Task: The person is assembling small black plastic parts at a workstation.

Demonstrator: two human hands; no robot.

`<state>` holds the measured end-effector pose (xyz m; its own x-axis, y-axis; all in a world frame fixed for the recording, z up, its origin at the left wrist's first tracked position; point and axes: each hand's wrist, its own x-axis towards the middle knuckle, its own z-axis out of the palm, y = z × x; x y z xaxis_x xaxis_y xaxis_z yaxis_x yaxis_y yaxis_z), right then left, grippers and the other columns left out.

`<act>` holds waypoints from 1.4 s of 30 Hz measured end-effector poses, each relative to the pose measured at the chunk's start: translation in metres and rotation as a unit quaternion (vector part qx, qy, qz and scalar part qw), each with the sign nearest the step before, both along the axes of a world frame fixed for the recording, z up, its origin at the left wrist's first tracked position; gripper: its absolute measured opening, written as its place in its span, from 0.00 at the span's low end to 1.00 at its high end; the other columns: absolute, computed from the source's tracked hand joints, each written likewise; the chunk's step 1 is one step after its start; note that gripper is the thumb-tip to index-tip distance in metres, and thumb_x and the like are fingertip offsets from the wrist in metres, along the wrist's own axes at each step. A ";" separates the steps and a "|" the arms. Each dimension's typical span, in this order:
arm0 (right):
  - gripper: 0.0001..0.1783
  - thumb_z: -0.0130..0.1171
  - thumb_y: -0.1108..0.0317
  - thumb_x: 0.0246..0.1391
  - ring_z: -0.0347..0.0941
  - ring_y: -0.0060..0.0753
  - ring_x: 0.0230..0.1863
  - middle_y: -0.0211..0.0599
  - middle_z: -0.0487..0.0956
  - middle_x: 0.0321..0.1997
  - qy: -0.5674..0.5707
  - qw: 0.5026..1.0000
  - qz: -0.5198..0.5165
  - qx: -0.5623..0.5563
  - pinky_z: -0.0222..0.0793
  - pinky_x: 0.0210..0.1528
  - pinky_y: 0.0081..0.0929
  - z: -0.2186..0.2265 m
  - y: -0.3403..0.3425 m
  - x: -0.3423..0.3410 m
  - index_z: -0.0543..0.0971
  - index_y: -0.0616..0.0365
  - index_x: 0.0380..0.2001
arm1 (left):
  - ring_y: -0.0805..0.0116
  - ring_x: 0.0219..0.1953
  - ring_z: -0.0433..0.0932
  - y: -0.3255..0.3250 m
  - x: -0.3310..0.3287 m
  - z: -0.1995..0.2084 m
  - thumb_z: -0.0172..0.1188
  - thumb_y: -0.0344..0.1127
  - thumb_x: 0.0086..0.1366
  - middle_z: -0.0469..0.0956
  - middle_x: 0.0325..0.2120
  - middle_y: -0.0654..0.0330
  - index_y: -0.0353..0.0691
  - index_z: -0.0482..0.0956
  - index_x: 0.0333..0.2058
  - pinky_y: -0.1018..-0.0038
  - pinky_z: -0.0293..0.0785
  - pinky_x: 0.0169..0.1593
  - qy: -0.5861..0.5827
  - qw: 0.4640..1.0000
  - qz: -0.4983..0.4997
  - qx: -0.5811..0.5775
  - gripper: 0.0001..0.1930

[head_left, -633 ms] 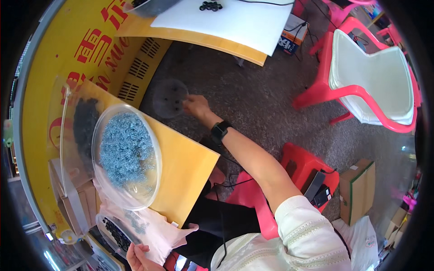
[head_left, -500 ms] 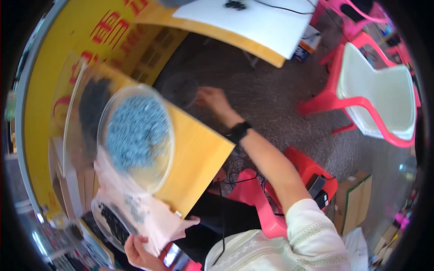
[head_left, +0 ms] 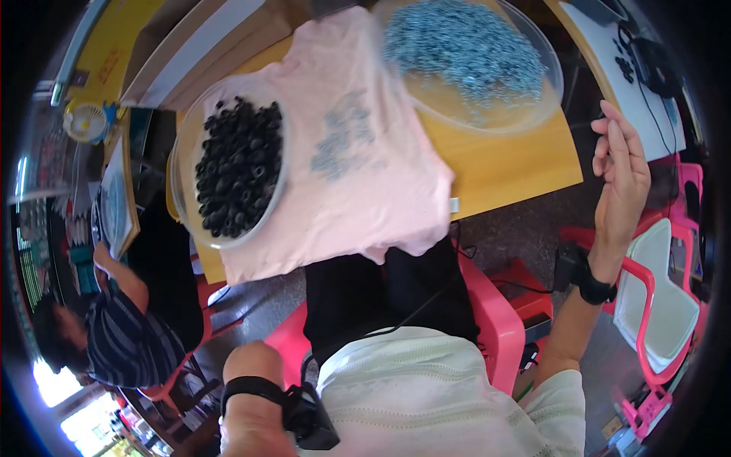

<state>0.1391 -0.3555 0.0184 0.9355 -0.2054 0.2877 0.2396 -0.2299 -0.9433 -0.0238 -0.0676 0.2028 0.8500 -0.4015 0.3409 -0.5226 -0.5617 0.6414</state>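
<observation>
My right hand (head_left: 623, 171) is raised past the right end of the yellow table (head_left: 525, 164), fingers loosely bent and apart, with nothing seen in them. A black strap with a small box circles that wrist. Of my left arm, the bent forearm shows at the lower edge, with a strapped black box; my left hand (head_left: 257, 442) is cut off there, its fingers out of sight. A pale pink cloth (head_left: 381, 160) covers the table's near part, with a grey-blue patch on it. Black ring-like beads (head_left: 237, 164) fill a round clear tray (head_left: 181, 175) on the cloth's left.
Small blue pieces (head_left: 464, 53) lie in a larger round tray (head_left: 502, 128) at the far right. Beyond stands a white-topped table (head_left: 647, 114) with black items. Pink chairs (head_left: 647, 305) are at right. A seated person (head_left: 126, 327) works at left; cardboard boxes (head_left: 205, 53) stand behind.
The view has swung left and levelled. My right hand has drawn back from low beyond the table and is raised. My left hand has left the black beads' tray and come up toward me.
</observation>
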 end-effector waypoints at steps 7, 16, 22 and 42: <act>0.12 0.52 0.71 0.64 0.69 0.13 0.28 0.28 0.79 0.31 0.066 0.970 0.226 -0.063 0.64 0.29 0.13 0.047 0.115 -0.045 0.81 0.59 0.46 | 0.79 0.20 0.75 0.045 -0.016 -0.037 0.58 0.36 0.64 0.76 0.22 0.70 0.43 0.80 0.36 0.82 0.64 0.24 -0.419 0.888 -0.075 -0.171 0.06; 0.09 0.60 0.77 0.53 0.76 0.33 0.28 0.41 0.79 0.33 0.012 0.928 0.298 -0.223 0.70 0.31 0.25 0.024 0.170 -0.048 0.80 0.64 0.39 | 0.69 0.26 0.79 0.121 -0.015 -0.060 0.61 0.26 0.56 0.80 0.26 0.59 0.36 0.82 0.28 0.77 0.71 0.30 -0.136 0.983 0.064 -0.100 0.02; 0.08 0.62 0.78 0.51 0.75 0.33 0.27 0.41 0.79 0.32 0.032 0.931 0.268 -0.246 0.70 0.30 0.26 0.010 0.169 -0.045 0.80 0.64 0.37 | 0.71 0.24 0.74 0.152 0.031 -0.137 0.65 0.24 0.55 0.78 0.28 0.58 0.34 0.83 0.37 0.76 0.68 0.29 0.072 0.941 0.329 0.022 0.09; 0.07 0.61 0.76 0.48 0.74 0.43 0.36 0.38 0.73 0.32 -0.056 0.896 0.246 -0.364 0.71 0.36 0.35 -0.012 0.187 -0.034 0.78 0.58 0.33 | 0.54 0.37 0.75 0.159 0.052 -0.163 0.63 0.23 0.52 0.74 0.33 0.55 0.35 0.80 0.38 0.66 0.71 0.38 0.066 0.939 0.315 0.124 0.12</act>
